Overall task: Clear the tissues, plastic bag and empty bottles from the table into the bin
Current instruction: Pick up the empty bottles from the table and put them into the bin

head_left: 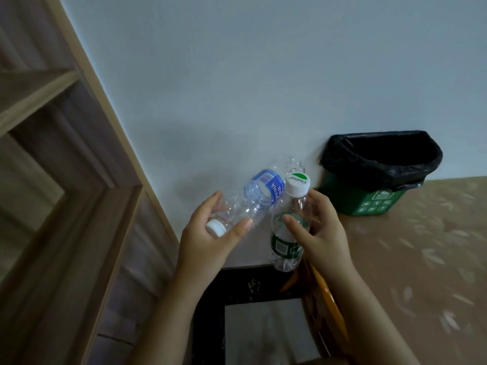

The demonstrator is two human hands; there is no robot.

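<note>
Left grip (pixel 210 233) clamped on the blue bottle (pixel 253 201), cap toward the palm. Right grip (pixel 316 227) clamped on the green bottle (pixel 288 230), upright. Both bottles sit near the bin (pixel 369 204), to its left. Recommended: carry each over the bin's open liner before releasing, 1 at a time.
</note>
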